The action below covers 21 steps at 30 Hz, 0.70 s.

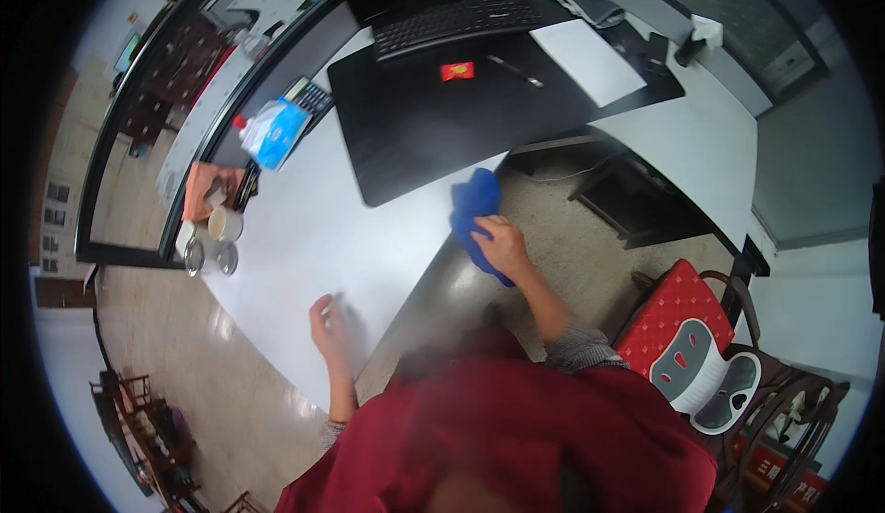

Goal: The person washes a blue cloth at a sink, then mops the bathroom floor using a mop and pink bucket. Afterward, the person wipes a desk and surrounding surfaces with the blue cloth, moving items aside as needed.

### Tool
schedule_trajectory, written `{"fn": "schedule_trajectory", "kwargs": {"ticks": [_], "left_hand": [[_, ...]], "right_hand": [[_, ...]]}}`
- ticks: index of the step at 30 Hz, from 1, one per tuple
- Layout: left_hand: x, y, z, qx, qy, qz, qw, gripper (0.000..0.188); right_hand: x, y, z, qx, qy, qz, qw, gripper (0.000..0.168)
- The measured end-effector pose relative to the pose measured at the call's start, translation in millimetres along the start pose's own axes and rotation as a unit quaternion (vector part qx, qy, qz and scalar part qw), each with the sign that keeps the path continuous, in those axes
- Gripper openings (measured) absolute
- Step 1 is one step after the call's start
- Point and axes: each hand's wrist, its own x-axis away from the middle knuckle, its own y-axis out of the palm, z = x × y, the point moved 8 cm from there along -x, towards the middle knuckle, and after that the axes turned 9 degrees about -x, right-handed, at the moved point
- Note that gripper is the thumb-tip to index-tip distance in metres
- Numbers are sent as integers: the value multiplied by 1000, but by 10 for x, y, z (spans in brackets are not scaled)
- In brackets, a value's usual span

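A blue cloth (477, 198) is pinched in my right hand (503, 245) at the inner edge of the white desk (304, 229), part of it hanging over the edge. My left hand (330, 330) is over the desk's near end, fingers curled, with a small pale spot at the fingertips that is too small to name. Beyond the cloth lies a black desk mat (429, 122) bearing a red candy wrapper or packet (457, 71), a pen (516, 71) and a white sheet of paper (588, 60).
A keyboard (456, 22) stands at the back. Along the left partition are a calculator (309, 96), a blue-and-white pack (276, 133), an orange bag (207, 184) and several jars (225, 223). A chair with a red cushion (681, 305) stands at the right.
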Motion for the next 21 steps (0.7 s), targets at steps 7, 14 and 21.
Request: {"fn": "schedule_trajectory", "kwargs": {"ticks": [7,14,21], "left_hand": [[-132,1131,1007,57,97,-89,990,24],[-828,2197,2051,77,210,-113,968,25],[-1213,3480,3702,116,389,-169,898,23]], "right_hand": [[688,-2281,1062,-272,340,298,849,32],[61,-4413,1130,-18,139,489,861,30],[-1092,-3710,1771,410,158,215,872,33]]}}
